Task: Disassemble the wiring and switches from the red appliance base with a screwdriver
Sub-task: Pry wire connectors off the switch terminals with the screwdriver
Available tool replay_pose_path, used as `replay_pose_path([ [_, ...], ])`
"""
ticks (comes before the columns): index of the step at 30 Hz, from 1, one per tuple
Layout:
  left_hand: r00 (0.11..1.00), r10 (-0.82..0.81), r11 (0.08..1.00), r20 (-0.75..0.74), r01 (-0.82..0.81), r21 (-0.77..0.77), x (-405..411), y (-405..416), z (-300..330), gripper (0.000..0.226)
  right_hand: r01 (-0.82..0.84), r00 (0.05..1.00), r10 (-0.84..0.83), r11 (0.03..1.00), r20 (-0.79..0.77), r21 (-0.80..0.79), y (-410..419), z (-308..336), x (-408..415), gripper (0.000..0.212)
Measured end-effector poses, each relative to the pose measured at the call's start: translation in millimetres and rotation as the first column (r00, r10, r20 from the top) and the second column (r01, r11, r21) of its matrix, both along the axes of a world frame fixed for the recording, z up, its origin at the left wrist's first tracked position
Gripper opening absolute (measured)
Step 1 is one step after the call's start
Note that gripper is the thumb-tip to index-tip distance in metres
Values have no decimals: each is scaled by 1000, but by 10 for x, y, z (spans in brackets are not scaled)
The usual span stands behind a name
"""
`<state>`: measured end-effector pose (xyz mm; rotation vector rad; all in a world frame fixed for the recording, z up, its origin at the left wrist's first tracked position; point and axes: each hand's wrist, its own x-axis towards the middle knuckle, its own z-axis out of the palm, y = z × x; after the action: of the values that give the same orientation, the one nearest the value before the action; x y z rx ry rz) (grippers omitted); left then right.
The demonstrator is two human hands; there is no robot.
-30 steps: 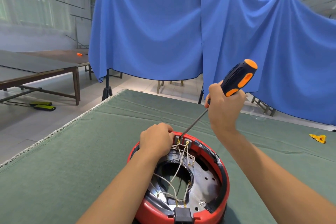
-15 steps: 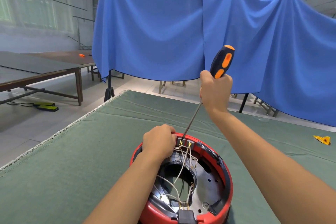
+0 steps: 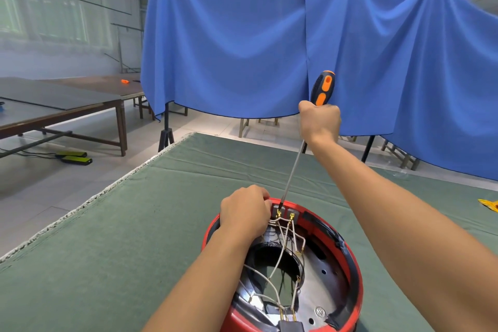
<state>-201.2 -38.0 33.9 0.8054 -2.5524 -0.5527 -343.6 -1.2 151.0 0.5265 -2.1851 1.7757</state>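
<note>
- red appliance base [image 3: 350, 269] is full of loose white wires [image 3: 280, 256]
- left hand [image 3: 245, 213] grips its far rim
- right hand [image 3: 320, 121] is clenched round the screwdriver [image 3: 322, 89], tip at the switches [image 3: 285, 213]

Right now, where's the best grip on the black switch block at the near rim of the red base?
Pinch the black rectangular switch block by its two short sides, coming from above and the near side. Its brass terminals and white wires fan out on the far side, inside the red round appliance base, so that side is crowded.

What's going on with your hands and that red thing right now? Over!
Right hand grips screwdriver, tip at far switch block. Left hand grips red base rim there. White wires attached. Nothing blocking.
</note>
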Motion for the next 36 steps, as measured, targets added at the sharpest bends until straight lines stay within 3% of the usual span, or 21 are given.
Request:
replay_pose_path([
  [13,1000,-18,1000,10,18,8,-1,-29,-6,26,9,990,-23,995,139,102,-192,-178,-296,12],
  [19,1000,-20,1000,6,20,3,-4,-34,-1,25,-45,974,42,999,222,9,-76,-192,-315,10],
  [27,1000,-16,1000,3,16,21,4,-39,2,24,-142,985,161,962,63,-232,254,-103,-74,16],
  [36,1000,-7,1000,5,7,17,12,-10,13,25,-192,981,178,925,-72,-329,457,-97,160,9],
])
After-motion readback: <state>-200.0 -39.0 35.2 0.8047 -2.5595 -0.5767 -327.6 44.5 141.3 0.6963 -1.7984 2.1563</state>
